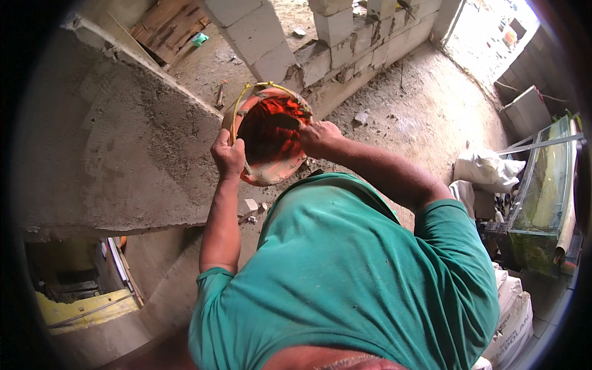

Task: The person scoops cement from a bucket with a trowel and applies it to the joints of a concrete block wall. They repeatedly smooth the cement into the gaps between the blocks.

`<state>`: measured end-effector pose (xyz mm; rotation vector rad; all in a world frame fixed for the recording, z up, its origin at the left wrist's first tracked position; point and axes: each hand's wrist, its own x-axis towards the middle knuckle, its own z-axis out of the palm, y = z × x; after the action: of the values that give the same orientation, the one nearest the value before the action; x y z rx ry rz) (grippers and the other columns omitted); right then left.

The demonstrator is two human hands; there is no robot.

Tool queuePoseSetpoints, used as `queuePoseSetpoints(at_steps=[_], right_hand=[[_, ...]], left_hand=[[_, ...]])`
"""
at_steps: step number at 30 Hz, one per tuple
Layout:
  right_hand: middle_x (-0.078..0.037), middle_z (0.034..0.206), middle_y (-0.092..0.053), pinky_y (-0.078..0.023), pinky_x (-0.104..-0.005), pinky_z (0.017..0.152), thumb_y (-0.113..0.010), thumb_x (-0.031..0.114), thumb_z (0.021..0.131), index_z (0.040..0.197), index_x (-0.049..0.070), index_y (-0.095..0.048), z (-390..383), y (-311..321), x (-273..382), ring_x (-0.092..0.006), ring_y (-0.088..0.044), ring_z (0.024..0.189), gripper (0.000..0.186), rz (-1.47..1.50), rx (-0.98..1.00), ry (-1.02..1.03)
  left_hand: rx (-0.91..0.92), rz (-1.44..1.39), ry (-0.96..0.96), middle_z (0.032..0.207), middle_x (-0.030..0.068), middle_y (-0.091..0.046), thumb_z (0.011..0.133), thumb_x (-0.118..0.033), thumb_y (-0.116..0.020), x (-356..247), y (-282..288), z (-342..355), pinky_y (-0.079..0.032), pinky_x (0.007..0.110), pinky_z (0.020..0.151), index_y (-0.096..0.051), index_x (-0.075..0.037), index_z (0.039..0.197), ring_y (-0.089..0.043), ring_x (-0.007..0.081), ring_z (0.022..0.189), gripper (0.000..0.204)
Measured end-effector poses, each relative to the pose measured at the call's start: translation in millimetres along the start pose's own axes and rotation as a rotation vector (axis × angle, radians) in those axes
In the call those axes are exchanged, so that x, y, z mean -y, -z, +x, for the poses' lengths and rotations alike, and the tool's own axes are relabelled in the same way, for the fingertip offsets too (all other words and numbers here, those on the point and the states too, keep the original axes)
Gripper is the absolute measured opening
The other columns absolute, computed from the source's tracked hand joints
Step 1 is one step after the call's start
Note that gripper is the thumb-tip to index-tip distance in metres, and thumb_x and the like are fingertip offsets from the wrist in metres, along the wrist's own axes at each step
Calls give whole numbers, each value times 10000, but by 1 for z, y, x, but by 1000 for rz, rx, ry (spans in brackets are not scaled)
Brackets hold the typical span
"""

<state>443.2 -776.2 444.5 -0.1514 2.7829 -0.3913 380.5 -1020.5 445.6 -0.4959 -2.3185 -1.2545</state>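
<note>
An orange bucket (271, 171) with a mortar-smeared rim is tilted, its mouth facing me. A yellow rope handle (237, 105) loops over its far left side. My left hand (229, 155) is closed on the left rim, thumb on top. At the right rim my right hand (320, 139) is closed in a fist. From it a dark flat blade, which looks like a trowel (285, 122), reaches into the bucket; its handle is hidden in my fingers. Red light shows through the bucket wall, and the bottom is too dark to make out.
A rough plastered wall (123, 142) stands at my left. Ahead is a low wall of pale blocks (342, 55). Rubble (361, 117) lies on the dusty floor. To the right are a white sack (487, 169), a glass tank (539, 191) and stacked bags (512, 320).
</note>
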Motion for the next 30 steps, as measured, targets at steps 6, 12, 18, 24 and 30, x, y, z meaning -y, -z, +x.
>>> queuePoseSetpoints(at_steps=[6, 12, 18, 24, 30], right_hand=[[-127, 871, -702, -575, -436, 672, -505, 293, 942, 1156, 45, -645, 54, -54, -44, -266, -704, 806, 356, 130, 245, 241], [-119, 862, -663, -557, -425, 673, -497, 312, 950, 1073, 35, -646, 82, -136, -71, -251, -668, 743, 338, 509, 496, 502], [-127, 962, -662, -564, -423, 735, -502, 255, 950, 1228, 122, -603, 12, -67, -58, -251, -692, 923, 324, 380, -48, 488], [-116, 988, -704, -542, -469, 897, -480, 205, 921, 1284, 197, -606, -7, -65, -64, -296, -707, 927, 384, 230, -177, 269], [-138, 970, -723, -534, -454, 924, -493, 196, 900, 1194, 167, -663, -10, -52, -80, -291, -710, 952, 342, 126, 39, 290]], left_hand=[[145, -62, 8, 587, 45, -313, 716, 12, -539, -19, -13, -13, -334, 316, 500, -357, -52, 664, -336, 105, 556, 199], [109, -210, 192, 664, -73, -333, 737, 41, -529, -29, -27, -26, -300, 239, 529, -357, -91, 677, -312, 46, 616, 225], [-47, -227, 267, 701, -56, -384, 765, 30, -525, -22, -21, -35, -327, 222, 534, -403, -81, 723, -355, 26, 613, 170], [-78, -127, 291, 695, -57, -322, 732, 20, -535, -34, -35, -38, -299, 242, 540, -328, -81, 680, -305, 55, 634, 236], [-28, -34, 294, 663, -29, -364, 732, 5, -540, -41, -52, -42, -347, 278, 556, -372, -53, 677, -352, 78, 623, 186]])
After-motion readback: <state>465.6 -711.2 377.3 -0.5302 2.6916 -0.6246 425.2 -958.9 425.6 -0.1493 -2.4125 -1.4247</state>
